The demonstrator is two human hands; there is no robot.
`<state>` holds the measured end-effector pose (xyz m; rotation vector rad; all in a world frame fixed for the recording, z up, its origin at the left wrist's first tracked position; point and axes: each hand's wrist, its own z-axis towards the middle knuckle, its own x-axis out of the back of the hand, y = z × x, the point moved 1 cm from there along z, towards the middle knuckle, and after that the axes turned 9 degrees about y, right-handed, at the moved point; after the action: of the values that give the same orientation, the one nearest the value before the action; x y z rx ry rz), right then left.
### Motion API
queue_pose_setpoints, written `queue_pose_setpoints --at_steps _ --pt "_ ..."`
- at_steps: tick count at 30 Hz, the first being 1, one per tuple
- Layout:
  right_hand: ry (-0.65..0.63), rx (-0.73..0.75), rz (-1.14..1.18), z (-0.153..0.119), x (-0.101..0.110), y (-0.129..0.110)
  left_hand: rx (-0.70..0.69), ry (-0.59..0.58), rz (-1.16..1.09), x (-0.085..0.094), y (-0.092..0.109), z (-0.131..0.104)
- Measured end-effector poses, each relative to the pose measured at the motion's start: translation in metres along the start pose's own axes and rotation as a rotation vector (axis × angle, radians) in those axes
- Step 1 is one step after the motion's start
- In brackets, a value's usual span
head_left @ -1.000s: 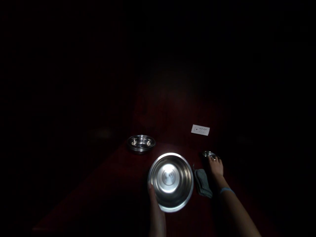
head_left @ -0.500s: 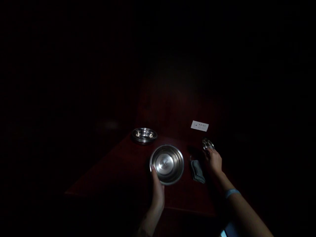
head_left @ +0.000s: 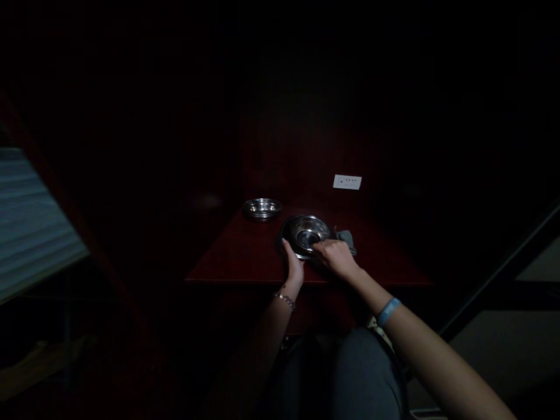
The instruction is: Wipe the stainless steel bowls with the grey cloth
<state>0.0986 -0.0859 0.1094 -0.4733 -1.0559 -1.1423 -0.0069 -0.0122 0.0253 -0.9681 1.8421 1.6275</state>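
Note:
My left hand (head_left: 294, 263) is closed on the rim of a stainless steel bowl (head_left: 286, 232), thumb along its near left side. A smaller, shallow steel bowl (head_left: 318, 225) overlaps that bowl, over or inside its mouth; I cannot tell how deep it sits. The fingers of my right hand (head_left: 336, 255) pinch the near edge of the smaller bowl. Just beyond my right hand, a folded grey-green cloth (head_left: 347, 240) lies on the table, partly hidden by the hand.
A stack of steel dishes (head_left: 262, 210) stands at the back left of the dark red table (head_left: 245, 256). On the back wall is a white socket plate (head_left: 347, 182). My knees are below the table's front edge. Most surroundings are dark; a bluish slatted panel (head_left: 35, 221) shows at far left.
My right hand has brought the smaller bowl leftward from the table's right side, over the bowl in my left hand. The camera view has shifted, showing more of my lap and surroundings.

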Motion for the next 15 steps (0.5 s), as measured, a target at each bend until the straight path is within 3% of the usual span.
queue_pose_setpoints --at_steps 7,15 --pt "-0.061 -0.087 0.026 -0.002 -0.016 -0.007 0.036 -0.036 0.051 0.002 -0.003 0.005" --pt "-0.101 -0.011 0.088 0.003 -0.027 -0.008 0.091 -0.009 -0.104 0.002 0.001 0.007"
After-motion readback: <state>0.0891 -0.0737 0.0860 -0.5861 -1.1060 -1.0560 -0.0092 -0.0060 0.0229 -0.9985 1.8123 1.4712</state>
